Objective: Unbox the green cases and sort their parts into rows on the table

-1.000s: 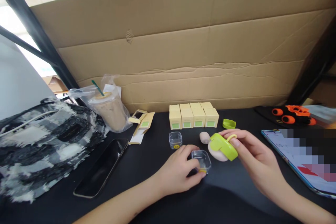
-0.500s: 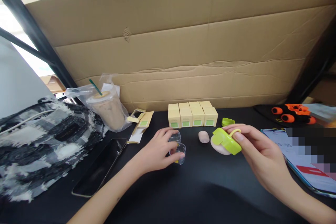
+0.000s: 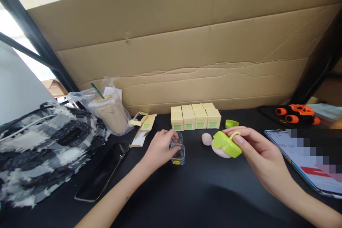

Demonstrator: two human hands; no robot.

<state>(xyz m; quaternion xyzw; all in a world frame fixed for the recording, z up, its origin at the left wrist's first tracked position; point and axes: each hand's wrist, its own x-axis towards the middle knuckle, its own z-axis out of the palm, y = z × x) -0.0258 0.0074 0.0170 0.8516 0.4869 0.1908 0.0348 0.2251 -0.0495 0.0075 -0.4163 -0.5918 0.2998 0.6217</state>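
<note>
Head view shows the left hand [image 3: 160, 148] pinching a clear box [image 3: 178, 154] on the table while the right hand [image 3: 253, 146] grips the green pacifier [image 3: 226, 145], which might slip.

Both forearms were bare to the frame's edge, with no sleeves, and the left hand [image 3: 160, 148] and right hand [image 3: 256, 149] were ungloved.

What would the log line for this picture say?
left hand: gripping clear case on black table | right hand: holding green-lidded pink piece | second clear case just behind | yellow boxes lined up behind
</note>
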